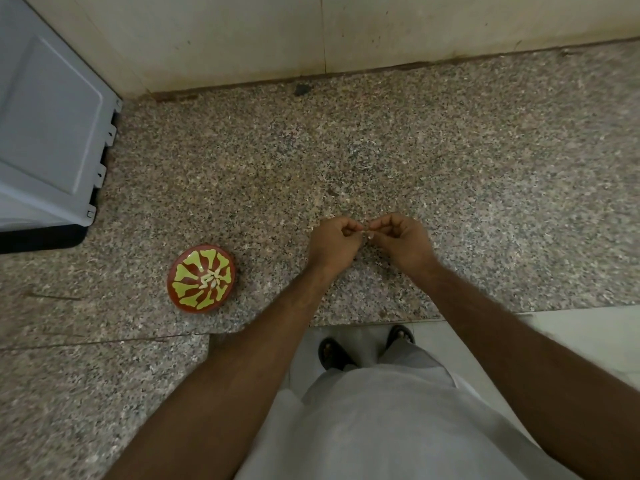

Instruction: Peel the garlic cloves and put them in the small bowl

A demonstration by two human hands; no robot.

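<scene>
Pinching garlic clove (366, 232) between left hand (334, 242) and right hand (401, 241) — small bowl (202, 277) left

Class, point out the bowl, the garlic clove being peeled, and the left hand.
bowl (180, 295): head view, its red rim.
garlic clove (365, 231): head view, its pale surface between the fingertips.
left hand (334, 242): head view, its back.

— What sits at the far left of the counter (346, 150)?
— A grey appliance (48, 133) (its dark base at the speckled stone's edge), close to the tiled wall (242, 36).
— And lower down?
— Dark sandals (332, 353) on a pale floor (588, 337).
</scene>
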